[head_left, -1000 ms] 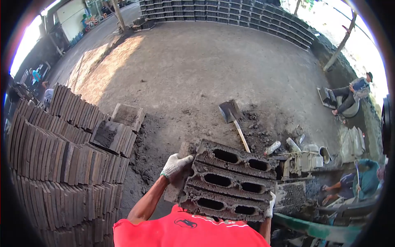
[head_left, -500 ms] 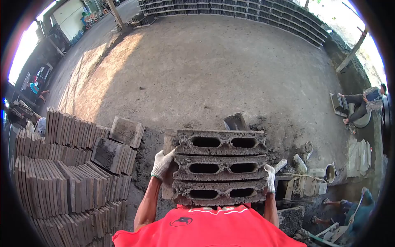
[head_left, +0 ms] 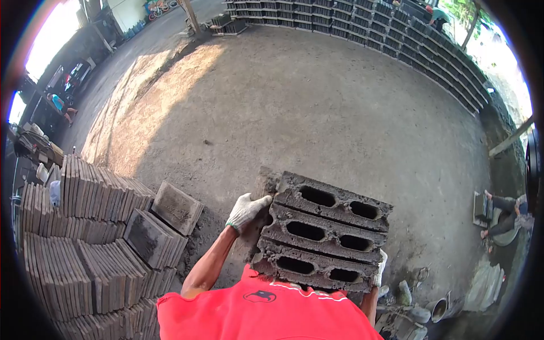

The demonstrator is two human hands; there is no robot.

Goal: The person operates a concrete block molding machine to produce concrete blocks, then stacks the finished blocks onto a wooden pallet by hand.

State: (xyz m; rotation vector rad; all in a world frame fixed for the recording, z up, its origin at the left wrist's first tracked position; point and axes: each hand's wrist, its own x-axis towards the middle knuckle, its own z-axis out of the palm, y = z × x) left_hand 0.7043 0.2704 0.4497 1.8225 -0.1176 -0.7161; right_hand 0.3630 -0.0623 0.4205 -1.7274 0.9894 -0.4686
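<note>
Three dark, wet-looking hollow concrete blocks [head_left: 327,232] are held in front of my red shirt, side by side with their oval holes facing up. Beneath them a flat board [head_left: 247,243] juts out on the left. My left hand [head_left: 247,212], in a white knit glove, grips the board's left end, thumb on top near the far block. Gloved as well, my right hand [head_left: 382,268] holds the right end beside the nearest block, its fingers mostly hidden behind the load. The load is tilted, its right side lower in view.
Stacked boards [head_left: 113,277] rise at the left, with a loose square board [head_left: 177,207] beside them. Rows of blocks [head_left: 362,25] line the far edge of the dirt floor [head_left: 317,107]. A seated person [head_left: 507,212] is at the right; a bucket [head_left: 437,309] lies lower right.
The load has turned clockwise in view and shifted right, with both hands still on it. My view has turned too; the dark piece beyond the blocks is no longer visible.
</note>
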